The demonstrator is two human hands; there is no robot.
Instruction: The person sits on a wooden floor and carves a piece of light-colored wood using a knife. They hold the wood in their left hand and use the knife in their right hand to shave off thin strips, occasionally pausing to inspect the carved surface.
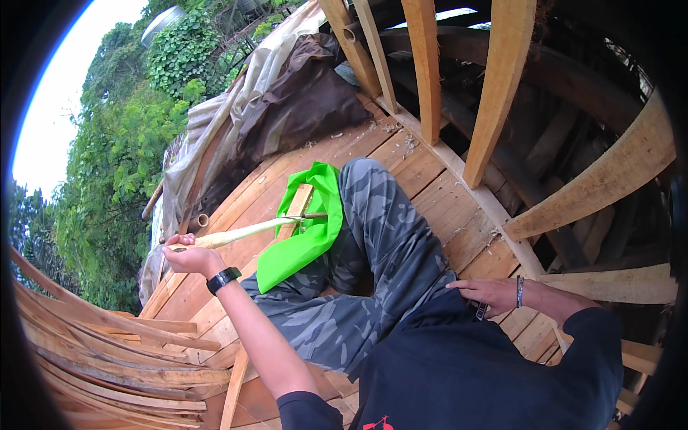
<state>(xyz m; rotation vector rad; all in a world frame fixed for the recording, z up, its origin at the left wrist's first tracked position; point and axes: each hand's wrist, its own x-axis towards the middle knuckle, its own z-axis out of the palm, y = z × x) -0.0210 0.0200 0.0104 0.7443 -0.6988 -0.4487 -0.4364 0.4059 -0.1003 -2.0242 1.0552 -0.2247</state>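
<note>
My left hand (190,256) is closed round the butt of a long, pale wooden-handled tool (240,235), held out to the left. At the tool's far end, a short wooden block (300,200) crosses the handle, and a thin dark piece sticks out to the right. That end is over a bright green cloth (290,261) draped by my bent legs in grey camouflage trousers (390,215). My right hand (486,294) is at my right hip by the hem of my dark shirt (459,358). Its fingers are partly curled at a small dark thing with pale marks, too small to name.
I sit on a curved plank deck (244,215) strewn with shavings. Upright timber ribs (502,86) line the right side, with dark gaps between them. Bent wooden strips (122,358) are at lower left. A crumpled brown and white tarp (287,107) covers the far end; trees stand beyond.
</note>
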